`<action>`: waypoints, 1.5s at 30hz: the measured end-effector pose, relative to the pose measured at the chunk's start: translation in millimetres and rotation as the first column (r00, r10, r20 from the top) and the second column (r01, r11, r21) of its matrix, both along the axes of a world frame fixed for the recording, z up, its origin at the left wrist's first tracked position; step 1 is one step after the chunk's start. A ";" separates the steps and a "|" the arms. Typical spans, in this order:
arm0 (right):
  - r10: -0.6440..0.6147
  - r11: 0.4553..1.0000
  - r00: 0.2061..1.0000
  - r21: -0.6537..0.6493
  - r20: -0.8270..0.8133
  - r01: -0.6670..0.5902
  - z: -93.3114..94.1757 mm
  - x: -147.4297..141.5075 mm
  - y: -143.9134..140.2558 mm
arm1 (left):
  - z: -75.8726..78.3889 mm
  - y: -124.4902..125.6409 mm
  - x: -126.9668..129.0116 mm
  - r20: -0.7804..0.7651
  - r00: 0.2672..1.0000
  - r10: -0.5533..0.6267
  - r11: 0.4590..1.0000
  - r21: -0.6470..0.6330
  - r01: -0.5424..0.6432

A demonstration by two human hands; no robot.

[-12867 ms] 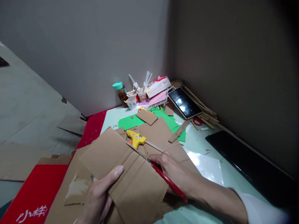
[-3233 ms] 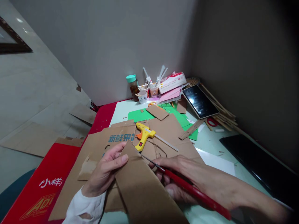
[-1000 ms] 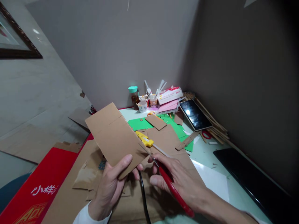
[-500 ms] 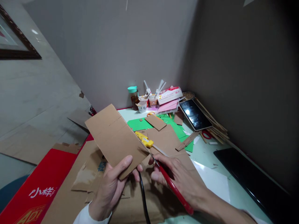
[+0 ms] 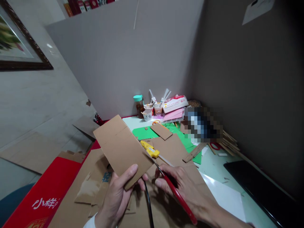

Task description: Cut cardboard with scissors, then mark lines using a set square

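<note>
My left hand (image 5: 121,186) grips a rectangular piece of brown cardboard (image 5: 121,145) by its lower end, with the thumb on the face and the fingers behind. My right hand (image 5: 178,183) is closed round red-handled scissors (image 5: 174,188). Their metal blades meet the right edge of the cardboard near its lower corner, and one blade lies over the face. Just behind that edge rests a yellow glue gun (image 5: 150,149) with a white stick in its back. A black cable (image 5: 148,202) runs down between my hands.
Large cardboard sheets (image 5: 171,147) and green sheets (image 5: 197,157) cover the table. At the back stand a teal-lidded bottle (image 5: 139,106), paper cups (image 5: 147,114) and a tissue pack (image 5: 175,104). A blurred-out patch (image 5: 201,123) sits near wooden strips (image 5: 229,139). A red box (image 5: 49,186) is at left.
My view has tilted up a little, so the scene sits lower and further right. Both hands keep nearly the same pose, with the blades still at the cardboard's edge.
</note>
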State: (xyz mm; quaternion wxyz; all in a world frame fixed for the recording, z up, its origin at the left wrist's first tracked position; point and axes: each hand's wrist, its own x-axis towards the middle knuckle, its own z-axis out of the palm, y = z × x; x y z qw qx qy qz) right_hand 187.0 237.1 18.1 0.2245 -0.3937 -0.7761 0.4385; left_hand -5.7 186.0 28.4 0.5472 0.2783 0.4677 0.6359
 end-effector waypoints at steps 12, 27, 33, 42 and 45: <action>0.012 0.997 1.000 0.079 -0.012 -0.011 -11.9 -7.3 3.7 | -2.3 2.1 -0.1 -0.020 0.999 0.035 0.999 -0.023 -0.035; 0.024 1.000 1.000 0.009 0.016 -0.024 5.0 -0.5 0.9 | -8.8 -3.5 1.7 -0.060 0.995 -0.082 0.993 -0.087 0.077; 0.042 0.997 0.999 0.058 -0.015 -0.041 -2.4 -4.4 0.7 | -6.7 -5.0 5.3 -0.056 0.998 -0.037 0.996 -0.081 0.033; 0.028 0.999 0.999 0.032 0.038 -0.029 12.3 1.8 2.8 | -10.9 -5.1 6.3 -0.057 0.993 -0.101 0.991 -0.089 0.096; 0.025 0.999 1.000 0.037 0.014 -0.026 11.2 0.7 1.3 | -12.0 -6.3 8.5 -0.052 0.994 -0.100 0.991 -0.098 0.095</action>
